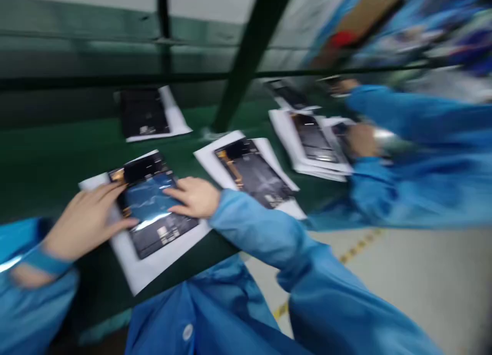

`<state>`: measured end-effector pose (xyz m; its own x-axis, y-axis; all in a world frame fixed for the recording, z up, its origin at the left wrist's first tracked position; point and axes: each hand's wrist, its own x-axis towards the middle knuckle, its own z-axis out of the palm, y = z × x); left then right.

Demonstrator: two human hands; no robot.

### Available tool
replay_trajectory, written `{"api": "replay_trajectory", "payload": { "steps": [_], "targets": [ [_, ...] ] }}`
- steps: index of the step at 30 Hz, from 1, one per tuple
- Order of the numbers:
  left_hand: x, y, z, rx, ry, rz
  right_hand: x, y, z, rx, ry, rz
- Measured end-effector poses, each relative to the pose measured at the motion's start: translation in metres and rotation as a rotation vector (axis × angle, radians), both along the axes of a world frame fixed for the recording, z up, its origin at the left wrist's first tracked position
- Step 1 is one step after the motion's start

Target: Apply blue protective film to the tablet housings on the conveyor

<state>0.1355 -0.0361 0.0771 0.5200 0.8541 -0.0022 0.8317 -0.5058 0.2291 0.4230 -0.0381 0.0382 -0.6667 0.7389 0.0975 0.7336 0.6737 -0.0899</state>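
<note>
In front of me a dark flat display panel [169, 237], apparently a phone or tablet screen part, lies tilted on white paper sheets [144, 275]. A shiny blue film [148, 199] covers its middle, and orange flex strips show at its left edge. My left hand [92, 214] rests on that edge with fingers stretched and thumb apart. From the right, my right hand [196, 197] touches the film, its thumb and forefinger extended and apart. Neither hand visibly grips anything. A blue band circles my left wrist. Motion blur softens the fine details.
A second panel [257, 173] on paper lies to the right, and another panel [144, 111] sits behind. Farther right, a co-worker's blue sleeve [407, 186] and hand are beside stacked panels [313, 137]. A dark green post [246, 63] rises from the green bench [49, 160].
</note>
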Motion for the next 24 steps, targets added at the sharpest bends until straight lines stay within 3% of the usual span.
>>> {"api": "replay_trajectory", "payload": {
  "steps": [2, 5, 10, 18, 24],
  "targets": [
    [0.010, 0.002, 0.004, -0.032, 0.122, 0.025, 0.006, 0.004, -0.012, -0.030, 0.085, 0.033],
    [0.039, 0.027, 0.000, -0.045, 0.098, 0.042, 0.011, 0.006, -0.026, 0.028, 0.112, 0.041],
    [0.078, 0.058, -0.006, -0.070, 0.025, 0.012, 0.012, -0.004, -0.024, 0.077, 0.111, 0.028],
    [0.100, 0.054, -0.003, -0.075, 0.128, 0.062, 0.010, -0.006, -0.023, 0.054, 0.138, -0.005],
    [0.105, 0.066, -0.003, -0.147, 0.144, -0.015, 0.010, -0.008, -0.023, 0.069, 0.140, -0.002]
  ]
}}
